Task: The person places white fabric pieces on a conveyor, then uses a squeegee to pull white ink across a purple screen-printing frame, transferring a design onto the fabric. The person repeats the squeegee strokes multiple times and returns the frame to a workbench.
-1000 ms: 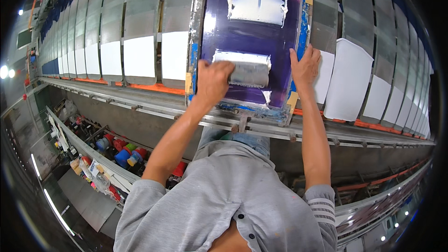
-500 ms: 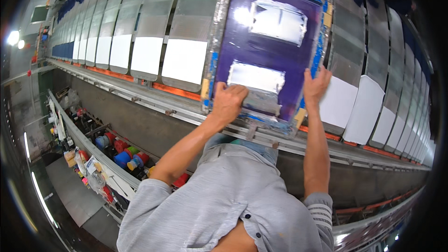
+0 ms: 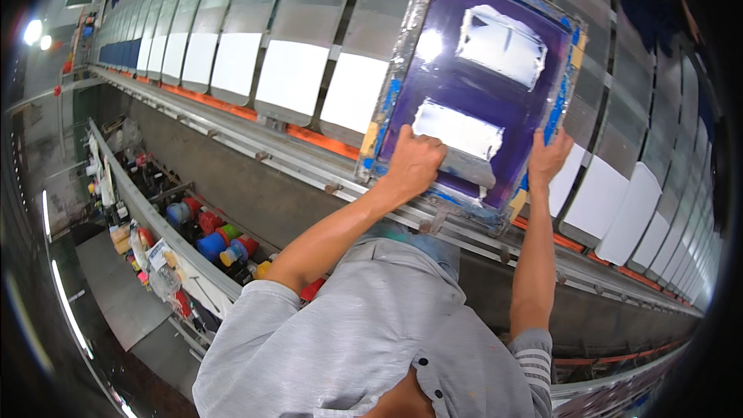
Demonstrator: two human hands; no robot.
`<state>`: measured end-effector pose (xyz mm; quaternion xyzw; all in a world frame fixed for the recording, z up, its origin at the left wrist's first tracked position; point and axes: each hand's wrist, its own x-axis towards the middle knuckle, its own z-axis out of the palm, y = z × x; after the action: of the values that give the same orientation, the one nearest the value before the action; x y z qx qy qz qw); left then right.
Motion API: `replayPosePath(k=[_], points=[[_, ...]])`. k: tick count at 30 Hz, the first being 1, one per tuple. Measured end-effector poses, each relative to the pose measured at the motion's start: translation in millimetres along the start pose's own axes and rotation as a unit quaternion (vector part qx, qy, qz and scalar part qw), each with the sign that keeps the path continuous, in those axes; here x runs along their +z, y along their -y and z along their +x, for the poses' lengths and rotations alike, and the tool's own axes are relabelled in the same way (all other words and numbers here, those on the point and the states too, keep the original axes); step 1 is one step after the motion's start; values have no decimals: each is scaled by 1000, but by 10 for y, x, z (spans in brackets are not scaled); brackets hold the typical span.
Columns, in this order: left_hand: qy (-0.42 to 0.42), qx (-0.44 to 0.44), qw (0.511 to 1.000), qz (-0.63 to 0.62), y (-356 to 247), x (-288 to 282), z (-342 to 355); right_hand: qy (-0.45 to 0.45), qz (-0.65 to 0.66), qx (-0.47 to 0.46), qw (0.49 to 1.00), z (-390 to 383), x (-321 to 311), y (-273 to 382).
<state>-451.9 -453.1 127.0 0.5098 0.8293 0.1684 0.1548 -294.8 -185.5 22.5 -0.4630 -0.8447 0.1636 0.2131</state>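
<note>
Left hand, in the head view, is closed around the scraper below the lower white paint inside the frame; right hand clasps the frame's right edge. Even pressure and a steady frame should suit the stroke.

At the left, round lamps and tube lights are lit; coloured tubs are lined along a grey rail.

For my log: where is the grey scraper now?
In the head view, right of centre, the grey scraper is on the purple screen, held by the left hand.
</note>
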Motion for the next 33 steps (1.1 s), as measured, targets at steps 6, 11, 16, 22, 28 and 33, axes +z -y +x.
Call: replayPosePath(k=[6,11,16,22,28,33], points=[[-33,7,999,14,49,78,-82,7,-25,-20,999,-6,77,8],[-76,12,997,15,-5,226,-271,14,-119,-10,993,-47,153,-77],[11,-19,1000,4,47,7,-35,88,44,-86,991,98,-385,477],[24,-9,999,41,348,-70,949,315,18,-307,898,391,-759,1281],[56,-18,998,29,114,-9,297,273,39,-282,919,-445,-572,1102],[100,-24,995,18,103,-72,120,288,46,-277,916,-643,-738,1163]])
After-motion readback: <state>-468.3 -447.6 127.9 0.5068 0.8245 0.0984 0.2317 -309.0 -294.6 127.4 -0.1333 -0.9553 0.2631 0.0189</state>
